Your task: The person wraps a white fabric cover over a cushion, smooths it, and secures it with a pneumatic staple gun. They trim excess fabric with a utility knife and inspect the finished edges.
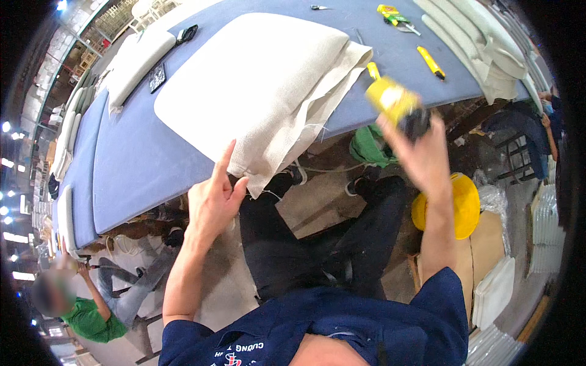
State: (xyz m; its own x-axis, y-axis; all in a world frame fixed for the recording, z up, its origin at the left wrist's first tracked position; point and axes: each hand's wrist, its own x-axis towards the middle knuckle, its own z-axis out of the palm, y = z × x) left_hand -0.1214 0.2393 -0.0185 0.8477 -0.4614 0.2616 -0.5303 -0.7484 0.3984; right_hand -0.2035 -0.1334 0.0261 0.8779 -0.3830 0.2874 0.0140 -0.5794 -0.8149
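Note:
A white seat cushion (232,67), partly wrapped in light woven fabric (299,116), lies on the blue table top; the fabric's loose edges hang along its near right side. My left hand (213,204) rests at the cushion's near corner, index finger stretched along it and thumb apart beside the fabric. My right hand (422,155) is wrapped round a yellow and black tool (390,97) with a narrow yellow tip, held up right of the cushion. Motion blurs the tool, so its exact kind cannot be made out.
On the blue table (146,177) lie a yellow utility knife (431,62), a green and yellow package (394,16) and a dark phone-like item (157,78). Fabric pieces (470,49) are stacked right. A yellow stool (458,207) stands beside me. A person in green (91,318) sits lower left.

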